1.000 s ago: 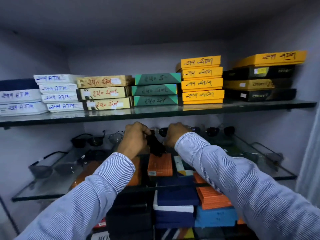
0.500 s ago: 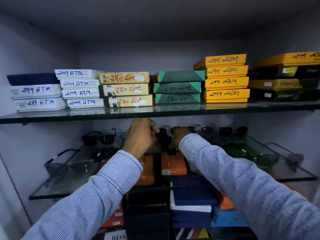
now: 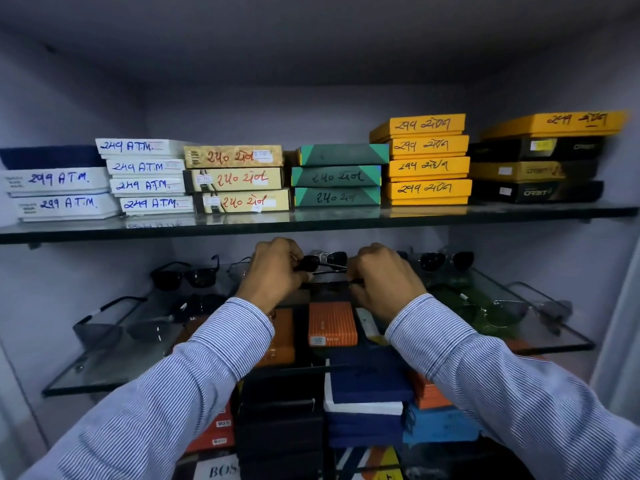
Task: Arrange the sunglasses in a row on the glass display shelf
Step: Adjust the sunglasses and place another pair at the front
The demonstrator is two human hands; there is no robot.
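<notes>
A pair of dark sunglasses (image 3: 323, 263) is held between both hands at the back middle of the lower glass shelf (image 3: 114, 372). My left hand (image 3: 273, 271) grips its left end and my right hand (image 3: 381, 277) grips its right end, with thin temples showing between them. Other sunglasses rest on the shelf: a black pair (image 3: 187, 273) at the back left, a grey pair (image 3: 121, 327) at the front left, a dark pair (image 3: 445, 259) at the back right, and a green-tinted pair (image 3: 485, 311) at the right.
An upper glass shelf (image 3: 311, 221) just above my hands carries stacks of white, tan, green, yellow and black boxes. Orange (image 3: 331, 323), navy and blue boxes are stacked under the lower shelf. Cabinet walls close in on both sides.
My hands have spread apart along the held sunglasses, which now lie level between them. The view has shifted, so the shelves sit further right in the frame.
</notes>
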